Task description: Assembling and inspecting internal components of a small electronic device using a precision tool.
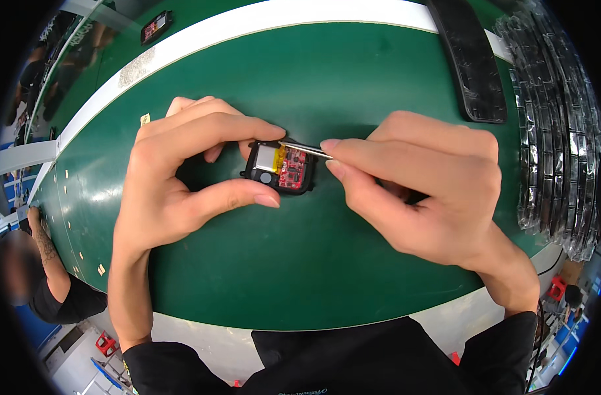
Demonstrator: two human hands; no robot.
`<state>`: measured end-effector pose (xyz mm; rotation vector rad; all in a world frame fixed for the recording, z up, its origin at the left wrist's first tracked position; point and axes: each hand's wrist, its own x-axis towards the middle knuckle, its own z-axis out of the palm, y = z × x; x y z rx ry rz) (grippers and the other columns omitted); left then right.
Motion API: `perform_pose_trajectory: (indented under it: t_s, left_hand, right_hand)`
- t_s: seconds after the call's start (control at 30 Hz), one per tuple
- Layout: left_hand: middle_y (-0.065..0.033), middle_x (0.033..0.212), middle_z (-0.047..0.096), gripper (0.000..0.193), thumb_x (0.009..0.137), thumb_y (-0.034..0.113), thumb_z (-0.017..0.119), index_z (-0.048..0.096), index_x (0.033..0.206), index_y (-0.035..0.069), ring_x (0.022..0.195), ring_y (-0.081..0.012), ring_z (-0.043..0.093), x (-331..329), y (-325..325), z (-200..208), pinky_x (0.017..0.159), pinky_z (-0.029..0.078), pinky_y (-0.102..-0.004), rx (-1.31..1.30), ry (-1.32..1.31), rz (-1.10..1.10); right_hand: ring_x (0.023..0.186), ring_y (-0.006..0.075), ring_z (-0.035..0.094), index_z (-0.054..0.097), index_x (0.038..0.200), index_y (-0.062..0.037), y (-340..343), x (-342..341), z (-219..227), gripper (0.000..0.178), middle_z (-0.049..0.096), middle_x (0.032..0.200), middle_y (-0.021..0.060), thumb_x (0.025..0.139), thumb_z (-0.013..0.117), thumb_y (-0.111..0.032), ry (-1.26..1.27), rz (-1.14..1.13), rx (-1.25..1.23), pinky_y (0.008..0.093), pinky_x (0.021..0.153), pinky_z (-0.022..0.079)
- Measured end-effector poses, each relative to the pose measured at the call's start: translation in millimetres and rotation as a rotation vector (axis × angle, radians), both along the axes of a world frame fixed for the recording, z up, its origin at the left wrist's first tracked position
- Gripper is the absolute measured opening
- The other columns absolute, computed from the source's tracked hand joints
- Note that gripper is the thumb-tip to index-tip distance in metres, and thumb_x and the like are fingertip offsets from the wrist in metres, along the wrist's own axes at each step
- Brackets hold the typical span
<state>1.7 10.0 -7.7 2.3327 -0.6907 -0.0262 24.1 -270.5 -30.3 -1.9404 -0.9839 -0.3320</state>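
Note:
Between the thumb and fingers of my left hand (175, 158) is a small black plastic housing (309, 179), open side up, just above or on the green tabletop. Inside it lie a silver battery (265, 158), a strip of yellow tape (278, 160) and a red circuit board (292, 168). A round grey disc (266, 178) sits below the battery. My right hand (432, 184) pinches a pair of thin metal tweezers (305, 149). Their tip reaches the housing's upper edge near the yellow tape; whether it grips anything is too small to tell.
A long black tray (471, 72) lies at the far right, beside stacked clear plastic trays (550, 131). Past the white rail (300, 14) rests another similar housing (156, 27). Small paper pieces (101, 269) dot the left side, where another person (60, 283) sits.

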Motion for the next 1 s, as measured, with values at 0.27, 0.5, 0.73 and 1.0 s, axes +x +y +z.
perform_pose_trajectory:
  t_s: [0.27, 0.5, 0.73, 1.0]
  left_hand:
    - [-0.0059, 0.095, 0.076, 0.071, 0.067, 0.052, 0.094, 0.083, 0.114, 0.0, 0.077, -0.0166, 0.053, 3.6, 7.5, -0.2, 0.073, 0.037, -0.032, -0.021, 0.074, -0.055]
    - [-0.007, 0.098, 0.077, 0.073, 0.071, 0.056, 0.091, 0.083, 0.115, 0.0, 0.081, -0.0176, 0.056, 5.3, 7.9, -2.2, 0.072, 0.037, -0.0319, -0.025, 0.047, -0.102]
    - [-0.0065, 0.096, 0.076, 0.073, 0.07, 0.057, 0.091, 0.083, 0.115, 0.0, 0.081, -0.0177, 0.055, 5.3, 7.2, -1.8, 0.073, 0.036, -0.0323, -0.009, 0.029, -0.114]
    - [-0.0065, 0.096, 0.075, 0.072, 0.071, 0.058, 0.091, 0.083, 0.114, 0.0, 0.08, -0.0178, 0.055, 4.4, 5.9, -0.9, 0.075, 0.036, -0.033, -0.005, 0.034, -0.103]
  right_hand:
    - [0.055, 0.0108, 0.062, 0.085, 0.096, 0.0018, -6.5, 1.5, 8.6, 0.018, 0.073, 0.068, 0.0067, 0.08, 0.079, 0.009, 0.257, 0.066, -0.028, 0.0256, 0.05, 0.042]
    - [0.055, 0.0108, 0.061, 0.085, 0.095, 0.0017, -6.2, 3.0, 8.0, 0.019, 0.073, 0.068, 0.0066, 0.08, 0.079, 0.009, 0.258, 0.067, -0.04, 0.0255, 0.049, 0.041]
    - [0.055, 0.0105, 0.061, 0.085, 0.095, 0.0009, -6.1, 1.8, 8.5, 0.019, 0.073, 0.069, 0.0064, 0.079, 0.079, 0.009, 0.279, 0.069, -0.053, 0.0252, 0.049, 0.04]
    - [0.055, 0.0106, 0.061, 0.085, 0.094, 0.0008, -5.6, 0.9, 11.7, 0.018, 0.072, 0.069, 0.0069, 0.079, 0.078, 0.009, 0.289, 0.076, -0.074, 0.0249, 0.049, 0.041]
